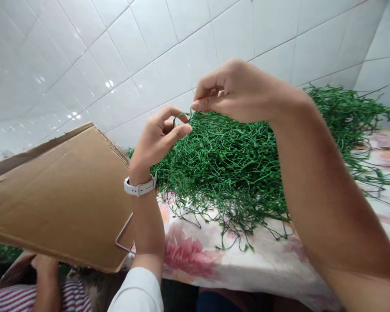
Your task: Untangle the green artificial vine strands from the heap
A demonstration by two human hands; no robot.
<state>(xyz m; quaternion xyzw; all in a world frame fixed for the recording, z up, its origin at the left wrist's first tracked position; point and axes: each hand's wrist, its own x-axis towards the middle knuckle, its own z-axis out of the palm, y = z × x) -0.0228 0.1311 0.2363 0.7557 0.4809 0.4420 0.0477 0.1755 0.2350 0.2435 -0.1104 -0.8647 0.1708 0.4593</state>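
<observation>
Table (263, 271): covered by a white cloth (195, 258) printed with pink and orange flowers. Directly on it lies a tangled, dense heap of thin green stems (227, 160), with stray ends spread toward the front edge and the right.

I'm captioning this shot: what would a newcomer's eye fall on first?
Probably the tangled green heap on the flowered cloth, centre to right. Then the right hand, pinching a thin strand above the heap's left part, close to the left hand. The big cardboard at left stands out too.
</observation>
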